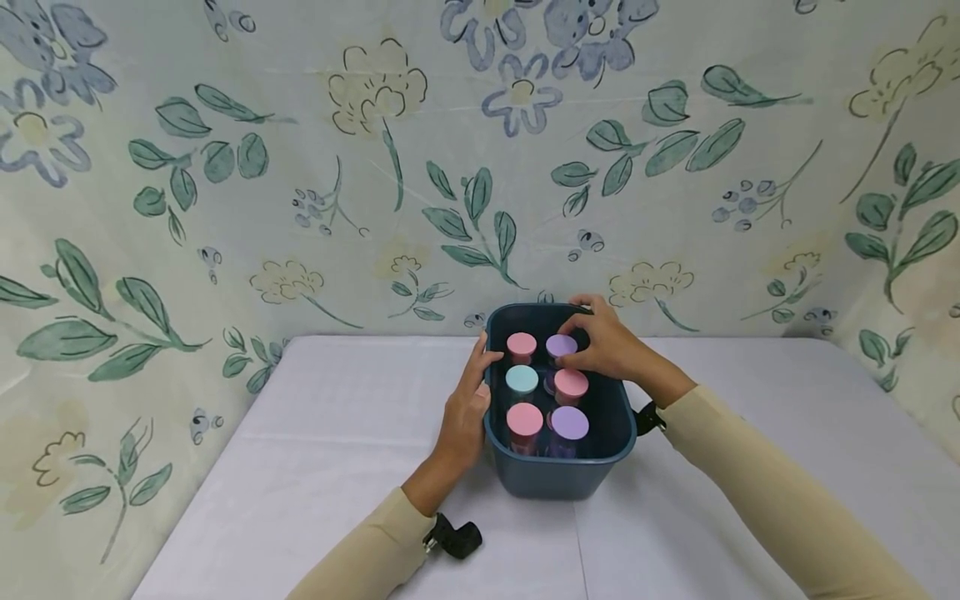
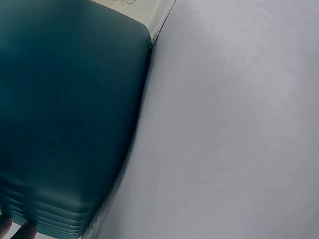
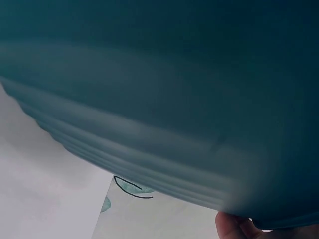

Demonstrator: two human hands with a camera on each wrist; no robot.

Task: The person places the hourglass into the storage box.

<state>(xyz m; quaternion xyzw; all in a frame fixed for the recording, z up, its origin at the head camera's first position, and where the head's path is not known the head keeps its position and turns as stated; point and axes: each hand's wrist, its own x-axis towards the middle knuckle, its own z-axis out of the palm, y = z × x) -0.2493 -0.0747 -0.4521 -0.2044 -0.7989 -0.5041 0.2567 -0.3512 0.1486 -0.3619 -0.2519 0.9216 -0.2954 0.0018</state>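
A dark blue plastic bin (image 1: pixel 551 481) stands on the table with several small jars in it, their round lids facing up. At its left side my left hand (image 1: pixel 461 421) holds the wall, a fingertip bent over the rim. My right hand (image 1: pixel 606 343) reaches over the right rim, thumb and a finger pinching the purple-lidded jar (image 1: pixel 562 347) at the back right. Near it are a pink-lidded jar (image 1: pixel 521 345), a teal-lidded jar (image 1: pixel 522 380) and another pink-lidded jar (image 1: pixel 572 383). Nearest the front are a pink-lidded jar (image 1: pixel 525 419) and a purple-lidded jar (image 1: pixel 570 423).
A white cloth (image 1: pixel 337 433) covers the table under the bin. Behind it hangs a floral-patterned backdrop (image 1: pixel 300 250), close to the bin's far end. Black wrist cameras (image 1: pixel 459 537) are strapped on both forearms.
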